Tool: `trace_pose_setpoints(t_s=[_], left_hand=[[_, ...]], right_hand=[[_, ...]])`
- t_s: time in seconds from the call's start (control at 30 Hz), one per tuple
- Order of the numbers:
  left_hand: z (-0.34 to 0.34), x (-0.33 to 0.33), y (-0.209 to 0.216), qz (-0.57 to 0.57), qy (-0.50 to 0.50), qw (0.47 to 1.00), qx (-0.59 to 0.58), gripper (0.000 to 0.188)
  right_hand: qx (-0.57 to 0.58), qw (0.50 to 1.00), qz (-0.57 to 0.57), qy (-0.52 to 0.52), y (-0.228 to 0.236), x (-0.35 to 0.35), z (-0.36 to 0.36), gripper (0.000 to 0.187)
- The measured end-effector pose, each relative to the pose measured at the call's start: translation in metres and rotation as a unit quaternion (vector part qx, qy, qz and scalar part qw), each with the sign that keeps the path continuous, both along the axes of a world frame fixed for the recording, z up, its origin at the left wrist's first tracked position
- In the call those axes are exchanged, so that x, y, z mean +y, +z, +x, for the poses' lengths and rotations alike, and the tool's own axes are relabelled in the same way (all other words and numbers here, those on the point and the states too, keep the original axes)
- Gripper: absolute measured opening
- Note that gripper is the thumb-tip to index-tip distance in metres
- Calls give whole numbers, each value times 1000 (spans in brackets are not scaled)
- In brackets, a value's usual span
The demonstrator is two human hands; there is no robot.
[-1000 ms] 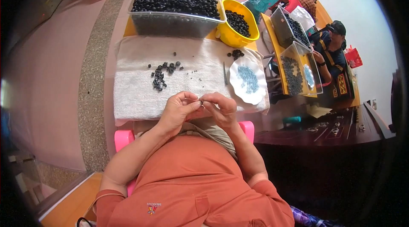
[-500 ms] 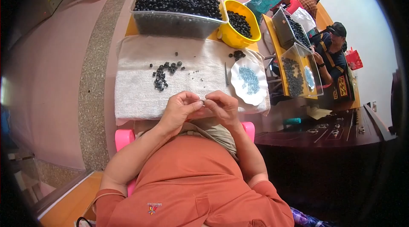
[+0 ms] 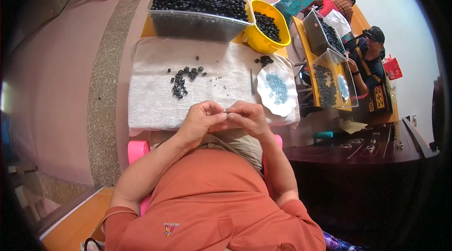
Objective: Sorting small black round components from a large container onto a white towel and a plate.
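Observation:
My left hand (image 3: 202, 120) and my right hand (image 3: 248, 115) meet fingertip to fingertip over the near edge of a white cloth (image 3: 150, 86). Both are closed in a pinch. Between them is something small and dark, too small to make out. Beyond the left hand lies a loose cluster of black ring-shaped pieces (image 3: 179, 86), with a few tiny bits (image 3: 219, 79) beside it. To the right of my right hand stands a white scalloped plate (image 3: 284, 109) with small pale-blue pieces (image 3: 277, 88) on it. Tweezers (image 3: 252, 81) appear to lie left of the plate.
A clear bin (image 3: 197, 27) heaped with black pieces stands behind the cloth. Next to it is a yellow basket (image 3: 256, 39) of similar pieces, with a small dark pile (image 3: 264, 60) in front. At right, a co-worker (image 3: 369, 58) sits by another table with bins (image 3: 322, 34).
The whole view has shifted slightly. My hands stay pinched together in almost the same spot, with only a small shift of the right fingers.

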State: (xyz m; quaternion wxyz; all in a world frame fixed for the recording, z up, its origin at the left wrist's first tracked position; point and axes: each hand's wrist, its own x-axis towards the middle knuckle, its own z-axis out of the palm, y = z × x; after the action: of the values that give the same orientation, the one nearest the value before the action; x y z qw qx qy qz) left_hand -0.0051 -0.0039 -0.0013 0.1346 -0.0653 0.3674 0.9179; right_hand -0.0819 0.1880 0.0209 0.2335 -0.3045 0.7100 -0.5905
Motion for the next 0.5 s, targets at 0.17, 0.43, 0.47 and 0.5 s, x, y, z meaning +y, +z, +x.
trace_pose_setpoints(t_s=[0.17, 0.43, 0.47, 0.5], left_hand=[[0, 0, -2, 25, 16, 1000, 0, 13], [2, 0, 1, 5, -36, 999, 17, 14], [2, 0, 1, 5, -35, 999, 17, 14], [2, -1, 1, 4, -36, 999, 17, 14]], right_hand=[[47, 999, -2, -22, 0, -4, 8, 11], [-225, 974, -38, -9, 6, 1, 0, 10], [-231, 972, -47, -3, 4, 2, 0, 11], [-237, 970, -57, 3, 4, 0, 0, 13]])
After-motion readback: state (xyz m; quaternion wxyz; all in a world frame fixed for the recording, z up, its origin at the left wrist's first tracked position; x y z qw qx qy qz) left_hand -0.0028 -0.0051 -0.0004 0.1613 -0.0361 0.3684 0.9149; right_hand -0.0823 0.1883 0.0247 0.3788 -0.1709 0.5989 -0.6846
